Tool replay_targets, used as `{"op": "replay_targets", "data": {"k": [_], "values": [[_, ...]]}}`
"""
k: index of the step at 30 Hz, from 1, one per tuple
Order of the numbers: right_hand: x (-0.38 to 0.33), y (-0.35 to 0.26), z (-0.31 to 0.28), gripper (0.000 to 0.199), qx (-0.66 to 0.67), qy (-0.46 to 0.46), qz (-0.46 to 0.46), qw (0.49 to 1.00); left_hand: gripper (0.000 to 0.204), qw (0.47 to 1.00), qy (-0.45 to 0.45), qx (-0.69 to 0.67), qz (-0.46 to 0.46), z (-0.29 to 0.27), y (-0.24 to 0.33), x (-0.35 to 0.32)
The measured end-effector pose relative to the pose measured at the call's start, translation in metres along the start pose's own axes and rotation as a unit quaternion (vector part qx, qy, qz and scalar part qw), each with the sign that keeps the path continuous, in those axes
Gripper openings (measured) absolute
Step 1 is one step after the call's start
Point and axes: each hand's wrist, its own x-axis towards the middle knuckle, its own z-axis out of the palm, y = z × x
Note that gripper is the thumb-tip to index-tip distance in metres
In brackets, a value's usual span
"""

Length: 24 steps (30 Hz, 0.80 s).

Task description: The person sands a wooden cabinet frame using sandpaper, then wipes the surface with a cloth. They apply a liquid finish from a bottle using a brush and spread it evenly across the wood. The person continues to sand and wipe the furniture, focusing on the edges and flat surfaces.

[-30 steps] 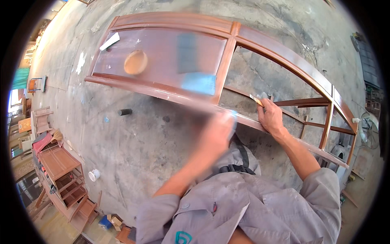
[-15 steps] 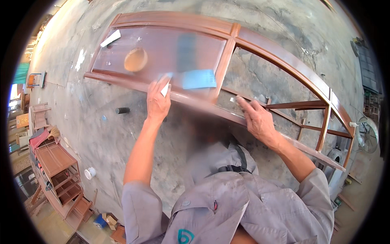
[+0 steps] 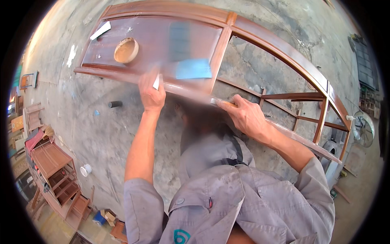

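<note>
One yellow-handled scraper (image 3: 226,103) sits within the right hand's (image 3: 248,118) curled fingers; the left hand (image 3: 152,95), fingertips blurred, pinches a white piece (image 3: 157,82) at the brown frame (image 3: 221,57)

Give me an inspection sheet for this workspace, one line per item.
Surface: brown wooden frame, with a panel on its left and openings on its right.
Things in use: bowl of tan material on the panel; white piece and small tool in hand.
Clutter: flat blue piece and white strip on the panel; dark cylinder on the floor.
Hands: left hand holds the white piece, fingers blurred; right hand holds the small tool at the near rail.
Cables: none made out clearly.
Surroundings: fan right; wooden furniture and white bucket left.
</note>
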Motion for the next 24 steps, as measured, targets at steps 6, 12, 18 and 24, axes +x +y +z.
{"op": "replay_targets", "data": {"k": [6, 12, 18, 24], "values": [[0.015, -0.004, 0.010, 0.054, -0.004, 0.033, -0.017, 0.999, 0.036, 1.000, 0.000, -0.009, -0.001, -0.001, 0.001, 0.001], [0.011, -0.004, 0.009, 0.059, -0.022, 0.027, -0.016, 0.999, 0.036, 1.000, 0.007, -0.014, -0.005, 0.000, 0.000, 0.001], [0.016, -0.008, 0.010, 0.057, -0.020, -0.002, -0.012, 1.000, 0.036, 1.000, 0.005, -0.015, -0.005, 0.000, -0.003, 0.000], [0.018, -0.009, 0.016, 0.058, -0.022, 0.032, -0.026, 0.999, 0.036, 1.000, 0.005, -0.011, -0.008, 0.002, -0.003, -0.003]]}}
